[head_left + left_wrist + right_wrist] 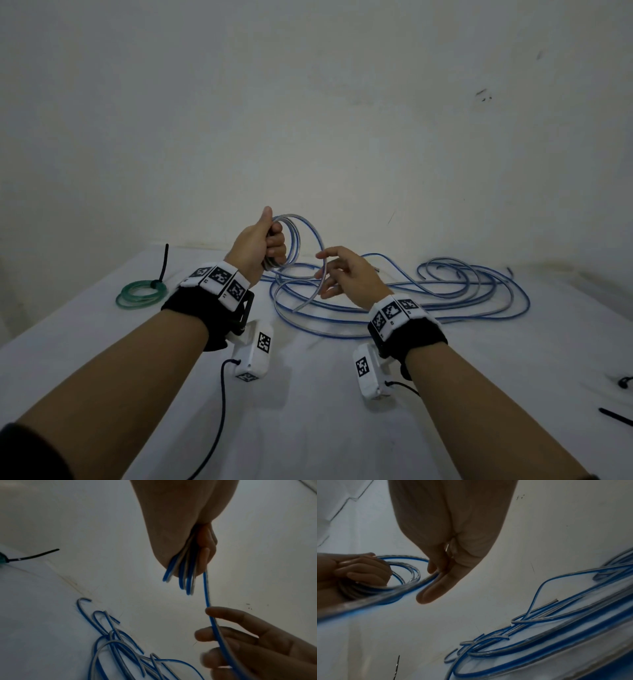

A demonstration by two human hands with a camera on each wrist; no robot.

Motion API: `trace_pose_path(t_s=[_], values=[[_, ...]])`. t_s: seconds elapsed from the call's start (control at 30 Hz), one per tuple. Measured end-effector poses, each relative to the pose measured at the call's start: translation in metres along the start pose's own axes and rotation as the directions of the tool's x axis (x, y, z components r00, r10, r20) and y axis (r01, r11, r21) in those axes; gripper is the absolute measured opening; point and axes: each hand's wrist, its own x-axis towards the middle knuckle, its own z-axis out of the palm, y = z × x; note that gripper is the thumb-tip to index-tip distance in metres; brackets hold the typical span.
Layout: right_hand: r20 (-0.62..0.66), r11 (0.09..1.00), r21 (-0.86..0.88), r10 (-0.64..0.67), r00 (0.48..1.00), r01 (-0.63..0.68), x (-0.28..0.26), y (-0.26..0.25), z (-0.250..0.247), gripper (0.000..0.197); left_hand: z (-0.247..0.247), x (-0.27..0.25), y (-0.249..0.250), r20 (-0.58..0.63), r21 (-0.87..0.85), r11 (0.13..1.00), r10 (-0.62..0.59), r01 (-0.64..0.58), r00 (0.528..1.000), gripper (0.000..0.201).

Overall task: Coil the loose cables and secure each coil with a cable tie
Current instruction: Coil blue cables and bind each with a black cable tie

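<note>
My left hand (pixel 263 243) is raised above the table and grips a small coil (pixel 294 233) of blue-and-clear cable, fingers curled round several loops (pixel 185 577). One strand (pixel 211 615) leaves the coil and runs across the nearly straight fingers of my right hand (pixel 342 274), just right of the coil. In the right wrist view the strand passes loosely between the right hand's (pixel 453 540) fingertips, beside the left hand (pixel 359 568) and coil (pixel 409 569). The rest of the cable (pixel 445 291) sprawls loose on the table behind.
A green cable coil (pixel 140 293) bound with a black cable tie (pixel 161 270) lies at the table's far left. Loose black ties (pixel 616 416) lie at the right edge. The white table (pixel 308 411) meets a white wall close behind the cable pile.
</note>
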Motion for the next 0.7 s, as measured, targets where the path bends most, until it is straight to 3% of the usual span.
trace_pose_path(t_s=[0.2, 0.33, 0.5, 0.7], values=[[-0.025, 0.975, -0.191, -0.119, 0.993, 0.112, 0.001, 0.001, 0.005, 0.016, -0.001, 0.002, 0.001, 0.049, -0.175, 0.982, -0.060, 0.068, 0.997, 0.041], [-0.024, 0.914, -0.351, -0.224, 0.974, 0.202, 0.006, 0.004, 0.009, 0.003, 0.001, 0.003, -0.003, 0.084, -0.184, 0.981, -0.044, 0.059, 0.996, 0.036], [0.006, 0.878, -0.427, -0.238, 0.971, 0.218, 0.006, 0.005, 0.014, 0.007, 0.009, -0.001, -0.010, 0.102, -0.202, 0.979, -0.005, 0.026, 0.995, 0.039], [0.031, 0.830, -0.526, -0.197, 0.980, 0.184, 0.006, -0.001, 0.021, 0.019, 0.016, -0.001, -0.015, -0.005, -0.206, 0.978, 0.017, -0.018, 1.000, 0.045]])
